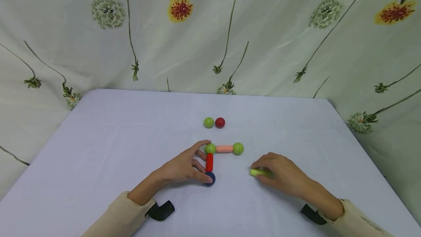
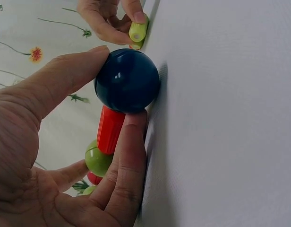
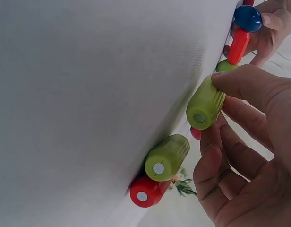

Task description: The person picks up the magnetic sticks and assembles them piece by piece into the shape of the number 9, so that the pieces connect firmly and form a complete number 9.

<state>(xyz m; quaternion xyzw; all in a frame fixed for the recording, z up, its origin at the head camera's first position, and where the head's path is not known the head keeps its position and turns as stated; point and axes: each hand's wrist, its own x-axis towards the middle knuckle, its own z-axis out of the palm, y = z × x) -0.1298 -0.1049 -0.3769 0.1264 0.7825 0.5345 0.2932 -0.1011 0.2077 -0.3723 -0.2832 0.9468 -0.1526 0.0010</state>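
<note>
Pinched between thumb and fingers of the right hand (image 1: pixel 285 175), a light green rod (image 3: pixel 204 105), ridged along its sides, with a pale round disc in its end; held to the right of the joined pieces, lengthwise from left to right. In the left hand (image 1: pixel 182 168), a dark blue ball (image 2: pixel 127 80), gripped with thumb on one side and a fingertip on the other, index finger stretched wide to touch the green corner ball (image 1: pixel 210 149). Between those two balls, a red rod (image 1: pixel 209 162), joined to both. Rightward from the green corner ball, a pink rod (image 1: pixel 224 149), then a green end ball (image 1: pixel 238 148), making a right angle.

Near the right hand in the right wrist view, a second green rod (image 3: pixel 167 158) just beside a second red rod (image 3: pixel 148 191), a disc in each end; hard to tell whether touching.

Farther out, beyond the pink rod, a loose green ball (image 1: pixel 208 122) and a loose red ball (image 1: pixel 220 122), side by side. Underneath, a pale surface (image 1: pixel 131 127).

At the left wrist, a black piece (image 1: pixel 161 211) by a beige sleeve (image 1: pixel 120 213); on the right sleeve (image 1: pixel 353 217), a marking (image 1: pixel 373 224) too small to read. Behind, a pale cloth (image 1: pixel 263 17) printed with flowers and stems.
</note>
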